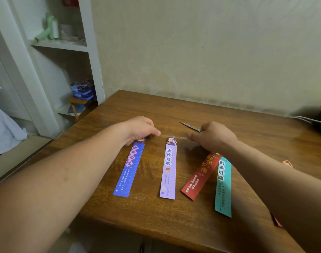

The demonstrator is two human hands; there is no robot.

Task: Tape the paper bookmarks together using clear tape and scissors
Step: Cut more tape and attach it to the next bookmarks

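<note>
A strip of clear tape [174, 137] stretches across mid-frame, just above the head of the purple bookmark [168, 168]; it is faint, so its edges are hard to trace. The left hand [143, 129] pinches its left end over the top of the blue bookmark [129, 168]. The right hand [214, 136] pinches the other end, covering the tops of the red bookmark [200, 176] and teal bookmark [223, 187], which touch there. The scissors [189, 126] point out from behind the right hand, handles hidden. All lie on the wooden table [174, 225]. At upper left a white shelf [63, 45] holds a pale green object [48, 28]; below it, blue boxes [83, 92] are stacked on a small stool [79, 101].
</note>
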